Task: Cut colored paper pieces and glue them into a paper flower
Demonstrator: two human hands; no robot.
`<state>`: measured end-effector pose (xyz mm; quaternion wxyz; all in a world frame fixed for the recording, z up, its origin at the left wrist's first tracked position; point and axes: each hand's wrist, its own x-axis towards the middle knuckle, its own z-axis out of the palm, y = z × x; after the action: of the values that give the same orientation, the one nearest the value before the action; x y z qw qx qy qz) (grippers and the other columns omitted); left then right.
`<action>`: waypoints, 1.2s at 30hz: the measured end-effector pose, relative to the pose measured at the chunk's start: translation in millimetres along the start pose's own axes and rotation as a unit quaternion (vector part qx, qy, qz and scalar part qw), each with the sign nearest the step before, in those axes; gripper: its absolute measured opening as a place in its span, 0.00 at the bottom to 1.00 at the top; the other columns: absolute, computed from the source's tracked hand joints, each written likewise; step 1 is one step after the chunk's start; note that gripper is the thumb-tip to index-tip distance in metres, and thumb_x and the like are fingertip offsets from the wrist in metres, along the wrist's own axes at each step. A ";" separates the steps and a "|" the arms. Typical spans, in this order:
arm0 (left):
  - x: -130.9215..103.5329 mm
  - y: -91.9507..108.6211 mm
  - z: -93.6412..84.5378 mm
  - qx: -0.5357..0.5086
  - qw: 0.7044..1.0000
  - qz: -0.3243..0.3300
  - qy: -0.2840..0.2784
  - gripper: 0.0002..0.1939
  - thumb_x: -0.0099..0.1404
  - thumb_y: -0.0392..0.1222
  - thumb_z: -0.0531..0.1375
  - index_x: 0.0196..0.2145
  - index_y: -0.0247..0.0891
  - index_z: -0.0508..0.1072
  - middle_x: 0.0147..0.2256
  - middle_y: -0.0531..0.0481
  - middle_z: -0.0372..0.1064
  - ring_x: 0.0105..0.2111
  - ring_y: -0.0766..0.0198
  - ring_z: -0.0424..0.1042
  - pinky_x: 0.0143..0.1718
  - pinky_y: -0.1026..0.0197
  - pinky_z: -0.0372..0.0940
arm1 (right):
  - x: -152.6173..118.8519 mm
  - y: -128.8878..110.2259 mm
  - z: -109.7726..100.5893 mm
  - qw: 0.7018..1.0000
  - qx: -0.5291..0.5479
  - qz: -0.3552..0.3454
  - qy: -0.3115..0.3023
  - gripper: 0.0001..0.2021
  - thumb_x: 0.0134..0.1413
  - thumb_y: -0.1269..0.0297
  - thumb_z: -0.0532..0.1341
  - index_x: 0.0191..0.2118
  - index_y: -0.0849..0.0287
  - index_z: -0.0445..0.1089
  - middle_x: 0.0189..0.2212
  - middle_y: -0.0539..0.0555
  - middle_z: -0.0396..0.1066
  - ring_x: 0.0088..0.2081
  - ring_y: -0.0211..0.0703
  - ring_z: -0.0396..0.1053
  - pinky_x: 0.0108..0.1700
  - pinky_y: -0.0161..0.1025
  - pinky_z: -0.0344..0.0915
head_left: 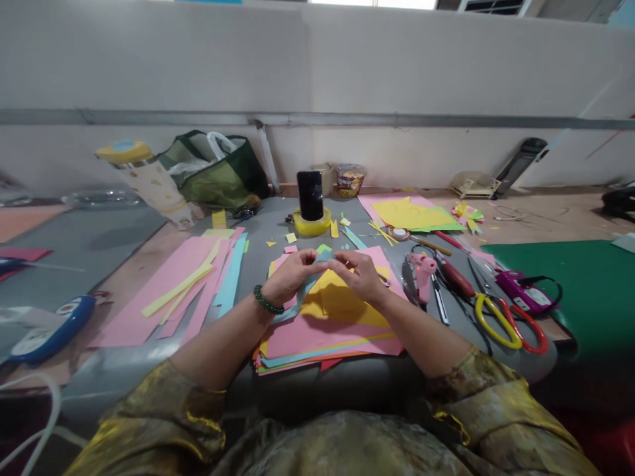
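Observation:
Over a stack of coloured paper [347, 337], my two hands meet with their fingertips nearly touching. My left hand [292, 277], with a dark green bead bracelet at the wrist, pinches a light blue paper strip [325, 256]. The strip's other end hangs down behind that hand onto the stack. From the other side, my right hand [360, 272] pinches the same strip near its top. Beneath my hands lies an orange-yellow sheet [335, 297] on pink sheets. A small green paper piece shows just behind the fingertips.
Pink, yellow and blue strips [198, 284] lie at the left. A phone [310, 196] stands in a yellow tape roll [312, 223]. At the right are a pink glue gun [423, 274], a cutter [439, 301] and scissors [499, 320]. A green bag [218, 172] stands at the back left.

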<state>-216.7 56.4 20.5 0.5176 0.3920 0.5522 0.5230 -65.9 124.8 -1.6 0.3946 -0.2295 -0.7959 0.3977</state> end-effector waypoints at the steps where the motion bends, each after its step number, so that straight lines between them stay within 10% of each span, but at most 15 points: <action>1: -0.1 -0.5 0.4 0.005 1.000 0.010 0.002 0.26 0.35 0.52 0.76 0.20 0.37 0.65 0.18 0.61 0.59 0.20 0.73 0.57 0.21 0.68 0.54 | -0.1 0.3 0.8 1.000 0.000 0.002 0.011 0.16 0.55 0.50 0.59 0.26 0.57 0.70 0.22 0.50 0.69 0.26 0.38 0.64 0.30 0.36 0.60; 11: -4.6 6.1 -8.4 0.095 0.986 0.014 -0.139 0.25 0.53 0.62 0.68 0.31 0.34 0.75 0.29 0.47 0.77 0.33 0.57 0.77 0.40 0.55 0.71 | 0.5 -0.7 -1.1 0.999 0.017 -0.008 0.051 0.12 0.55 0.56 0.60 0.27 0.57 0.73 0.24 0.52 0.74 0.27 0.40 0.69 0.31 0.36 0.64; 23: -4.0 2.5 -13.4 0.142 0.975 0.049 -0.163 0.21 0.60 0.58 0.65 0.30 0.34 0.74 0.29 0.45 0.77 0.31 0.59 0.77 0.38 0.57 0.71 | 2.6 -0.8 -1.2 0.994 0.079 0.018 0.077 0.11 0.51 0.55 0.63 0.26 0.57 0.74 0.22 0.50 0.72 0.26 0.38 0.68 0.30 0.36 0.65; 36: -3.4 5.4 -19.4 -0.013 0.963 -0.144 -0.227 0.09 0.64 0.41 0.65 0.33 0.31 0.74 0.28 0.43 0.77 0.27 0.61 0.77 0.35 0.60 0.72 | 25.0 18.2 -29.0 0.958 0.160 0.116 0.205 0.18 0.38 0.47 0.69 0.22 0.57 0.70 0.15 0.45 0.65 0.18 0.32 0.60 0.22 0.33 0.60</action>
<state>-235.7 50.6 24.8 0.7041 0.4106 0.4637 0.3472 -56.0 165.3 5.5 0.5321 -0.3312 -0.5914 0.5073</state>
